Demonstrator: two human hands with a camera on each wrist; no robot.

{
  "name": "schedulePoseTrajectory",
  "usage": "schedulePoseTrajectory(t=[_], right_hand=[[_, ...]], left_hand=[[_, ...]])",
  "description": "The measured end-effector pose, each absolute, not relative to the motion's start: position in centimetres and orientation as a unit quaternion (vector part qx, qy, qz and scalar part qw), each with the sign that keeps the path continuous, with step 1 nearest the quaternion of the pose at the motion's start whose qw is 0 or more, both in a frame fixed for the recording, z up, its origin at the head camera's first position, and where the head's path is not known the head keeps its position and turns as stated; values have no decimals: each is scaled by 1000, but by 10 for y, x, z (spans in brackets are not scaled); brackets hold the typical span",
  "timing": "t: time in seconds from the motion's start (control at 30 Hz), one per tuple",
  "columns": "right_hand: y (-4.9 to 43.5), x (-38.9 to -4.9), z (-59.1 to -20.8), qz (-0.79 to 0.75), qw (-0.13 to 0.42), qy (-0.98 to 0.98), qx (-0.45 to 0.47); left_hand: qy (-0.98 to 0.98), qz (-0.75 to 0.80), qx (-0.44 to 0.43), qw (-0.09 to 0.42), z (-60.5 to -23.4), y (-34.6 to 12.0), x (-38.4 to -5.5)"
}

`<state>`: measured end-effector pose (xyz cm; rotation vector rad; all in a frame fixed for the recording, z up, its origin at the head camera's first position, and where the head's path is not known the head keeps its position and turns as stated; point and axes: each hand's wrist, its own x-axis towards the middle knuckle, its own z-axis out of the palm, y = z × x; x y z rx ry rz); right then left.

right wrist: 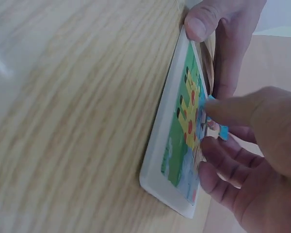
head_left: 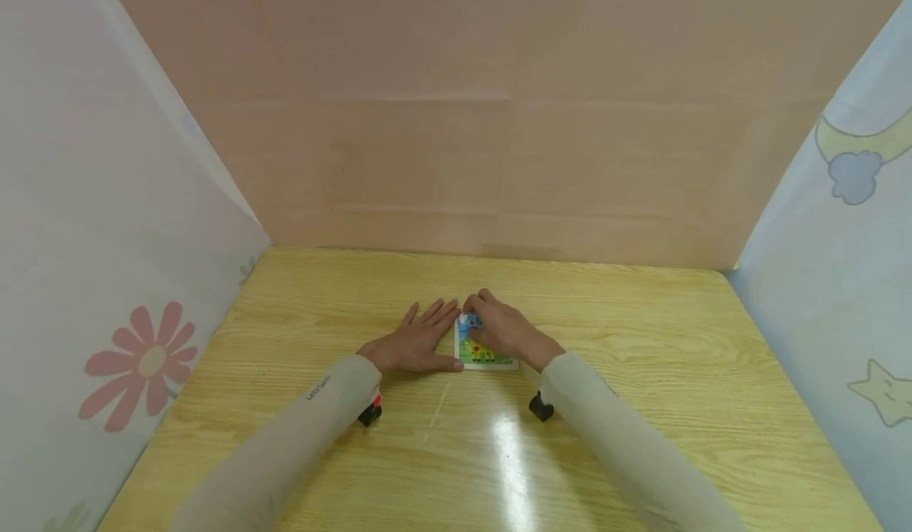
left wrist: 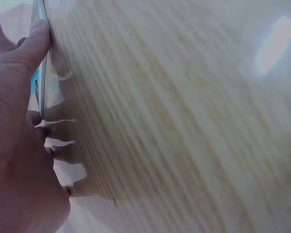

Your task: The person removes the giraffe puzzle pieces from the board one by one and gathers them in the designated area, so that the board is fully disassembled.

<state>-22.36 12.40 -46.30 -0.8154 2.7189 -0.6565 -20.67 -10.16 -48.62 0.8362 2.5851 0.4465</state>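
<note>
A small jigsaw puzzle with a yellow giraffe on green and blue lies in a white frame (head_left: 488, 366) on the table. My left hand (head_left: 416, 347) lies flat at its left side, fingers spread. The left thumb (right wrist: 198, 28) touches the near left corner of the frame. Over the upper part of the puzzle is my right hand (head_left: 511, 330), hiding much of the picture. In the right wrist view, its thumb and fingers pinch a small blue puzzle piece (right wrist: 223, 132), tilted up from the picture.
The wood-grain table (head_left: 342, 279) runs back to a plain tan wall covering (head_left: 427, 144). Pale printed sheets hang at both sides, with a flower (head_left: 148, 362) on the left and a star (head_left: 887, 393) on the right. Glare shines on the near tabletop.
</note>
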Motion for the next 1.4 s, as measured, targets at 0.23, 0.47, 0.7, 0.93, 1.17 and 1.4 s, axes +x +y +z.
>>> schedulePoseTrajectory(t=[0.23, 0.47, 0.7, 0.93, 1.17, 1.4], right_hand=[[123, -227, -461, -275, 104, 918, -266], [127, -233, -451, -296, 124, 911, -258], [152, -237, -443, -309, 127, 916, -221], [192, -242, -437, -303, 125, 923, -201], [215, -242, -441, -296, 123, 926, -200], [223, -243, -448, -300, 134, 924, -197]], left_hand=[[919, 167, 302, 191, -484, -103, -206], [918, 166, 300, 198, -486, -103, -209], [921, 164, 294, 197, -489, -99, -211], [922, 167, 288, 197, -487, -99, -211], [921, 168, 288, 202, -484, -103, -208], [917, 172, 293, 210, -485, -103, -207]])
